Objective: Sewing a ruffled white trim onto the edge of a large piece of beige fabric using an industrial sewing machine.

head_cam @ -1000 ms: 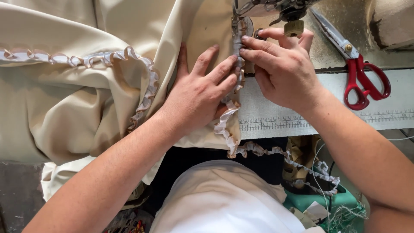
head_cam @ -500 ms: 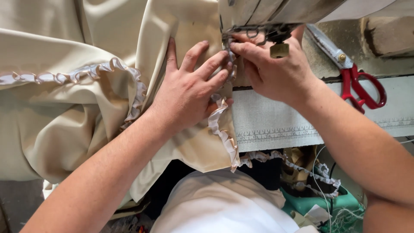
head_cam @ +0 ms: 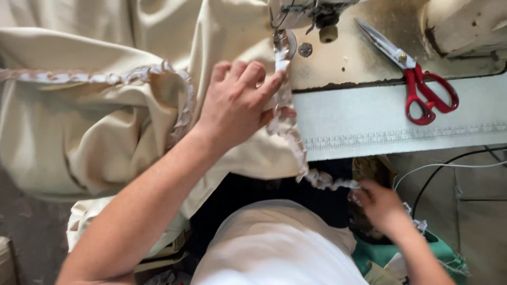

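Pressing the left hand flat, fingers spread, on the cream fabric just left of the sewing machine's needle, fingertips touching the ruffled trim. Reaching the right hand down near the body, seemingly pinching the trim's loose end, though blurred. Lying far right on the machine bed: red-handled scissors.
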